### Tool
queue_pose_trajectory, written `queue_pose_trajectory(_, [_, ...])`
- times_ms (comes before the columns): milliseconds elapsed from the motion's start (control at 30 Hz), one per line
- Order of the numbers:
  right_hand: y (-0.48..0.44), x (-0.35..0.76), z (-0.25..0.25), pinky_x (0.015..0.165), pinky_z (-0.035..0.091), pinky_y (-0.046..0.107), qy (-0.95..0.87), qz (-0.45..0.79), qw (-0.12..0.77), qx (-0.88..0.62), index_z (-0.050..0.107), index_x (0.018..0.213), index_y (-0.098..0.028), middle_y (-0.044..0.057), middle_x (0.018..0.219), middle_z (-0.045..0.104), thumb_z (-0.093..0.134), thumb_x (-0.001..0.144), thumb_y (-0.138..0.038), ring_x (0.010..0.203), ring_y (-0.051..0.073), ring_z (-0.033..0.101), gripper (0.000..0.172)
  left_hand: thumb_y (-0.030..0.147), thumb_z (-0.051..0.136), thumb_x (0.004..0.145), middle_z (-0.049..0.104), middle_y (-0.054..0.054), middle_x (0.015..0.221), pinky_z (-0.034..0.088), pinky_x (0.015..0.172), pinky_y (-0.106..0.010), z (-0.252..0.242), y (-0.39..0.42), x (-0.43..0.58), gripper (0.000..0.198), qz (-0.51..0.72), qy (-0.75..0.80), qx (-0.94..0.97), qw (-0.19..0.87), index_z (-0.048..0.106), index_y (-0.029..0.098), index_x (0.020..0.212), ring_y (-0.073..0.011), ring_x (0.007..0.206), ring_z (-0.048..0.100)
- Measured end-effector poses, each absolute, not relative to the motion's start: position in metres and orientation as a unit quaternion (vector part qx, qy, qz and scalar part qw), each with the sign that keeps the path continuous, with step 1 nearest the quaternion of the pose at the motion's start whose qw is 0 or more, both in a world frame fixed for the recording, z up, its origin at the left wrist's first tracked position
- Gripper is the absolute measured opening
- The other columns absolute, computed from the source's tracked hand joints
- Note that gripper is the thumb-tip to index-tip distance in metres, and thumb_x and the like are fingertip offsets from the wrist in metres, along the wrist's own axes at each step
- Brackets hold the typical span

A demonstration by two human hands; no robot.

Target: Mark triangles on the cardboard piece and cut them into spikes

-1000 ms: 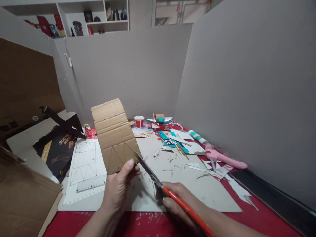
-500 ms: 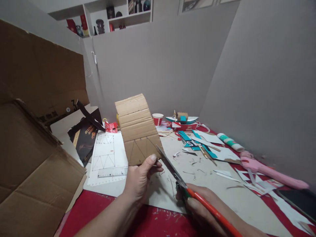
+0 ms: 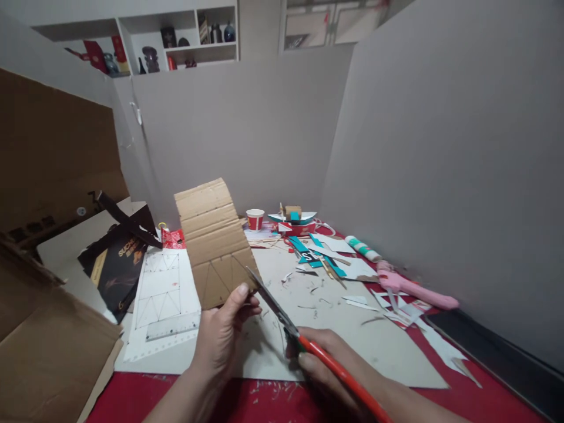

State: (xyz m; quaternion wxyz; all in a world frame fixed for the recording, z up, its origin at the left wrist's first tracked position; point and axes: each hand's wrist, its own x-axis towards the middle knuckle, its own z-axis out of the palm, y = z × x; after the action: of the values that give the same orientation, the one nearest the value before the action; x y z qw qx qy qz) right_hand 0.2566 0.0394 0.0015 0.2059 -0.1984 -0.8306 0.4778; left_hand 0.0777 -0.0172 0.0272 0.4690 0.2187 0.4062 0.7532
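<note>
My left hand (image 3: 222,341) pinches the lower right corner of a brown corrugated cardboard piece (image 3: 211,235) and holds it upright above the table. Pencil triangles are drawn on its lower part. My right hand (image 3: 328,367) grips red-handled scissors (image 3: 304,343). Their blades point up and to the left, with the tips at the cardboard's lower right edge, beside my left thumb.
A white sheet with drawn triangles (image 3: 161,294) and a clear ruler (image 3: 171,327) lie left of the hands. Large cardboard (image 3: 48,352) fills the left. A black bag (image 3: 117,258), a paper cup (image 3: 254,219), a glue stick (image 3: 362,248), a pink glue gun (image 3: 416,288) and paper scraps lie around. Grey partitions enclose the table.
The view swung left half a second ago and has since swung back right. Both hands keep the same hold, with the scissor tips still at the cardboard's lower right edge.
</note>
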Motion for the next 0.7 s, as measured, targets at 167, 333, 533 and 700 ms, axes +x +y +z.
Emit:
queue_pose_trajectory(167, [0.0406, 0.2578, 0.0006, 0.051, 0.03, 0.024, -0.828, 0.479, 0.21, -0.203, 0.048, 0.072, -0.017, -0.003, 0.063, 0.038, 0.033, 0.084, -0.078, 0.057, 0.011, 0.031, 0.064, 0.032, 0.087, 0.06, 0.072, -0.006, 0.068, 0.057, 0.061, -0.023, 0.029, -0.0167, 0.0772, 0.029, 0.75, 0.42, 0.204, 0.468, 0.076, 0.008, 0.071, -0.014, 0.063, 0.066])
queue_pose_trajectory(333, [0.0403, 0.2591, -0.0036, 0.052, 0.031, 0.024, -0.826, 0.478, 0.219, -0.203, 0.054, 0.077, -0.015, -0.003, 0.064, 0.039, 0.037, 0.084, -0.076, 0.058, 0.011, 0.032, 0.064, 0.031, 0.086, 0.063, 0.072, -0.005, 0.069, 0.057, 0.061, -0.024, 0.0297, -0.0164, 0.078, 0.026, 0.753, 0.412, 0.216, 0.466, 0.076, 0.009, 0.073, -0.0141, 0.064, 0.066])
queue_pose_trajectory(533, [0.0392, 0.2591, -0.0034, 0.051, 0.029, 0.024, -0.821, 0.492, 0.212, -0.197, 0.046, 0.072, -0.017, -0.004, 0.063, 0.036, 0.036, 0.086, -0.074, 0.058, 0.011, 0.03, 0.059, 0.03, 0.086, 0.063, 0.072, -0.006, 0.07, 0.058, 0.061, -0.025, 0.0289, -0.0159, 0.0781, 0.027, 0.754, 0.411, 0.212, 0.467, 0.075, 0.008, 0.074, -0.0145, 0.064, 0.066])
queue_pose_trajectory(700, [0.0398, 0.2589, -0.0041, 0.052, 0.029, 0.025, -0.824, 0.489, 0.209, -0.195, 0.042, 0.071, -0.018, -0.003, 0.064, 0.035, 0.036, 0.086, -0.074, 0.059, 0.011, 0.03, 0.058, 0.03, 0.086, 0.062, 0.072, -0.007, 0.07, 0.057, 0.062, -0.025, 0.0295, -0.0165, 0.0787, 0.027, 0.752, 0.412, 0.212, 0.468, 0.076, 0.008, 0.074, -0.0141, 0.064, 0.065])
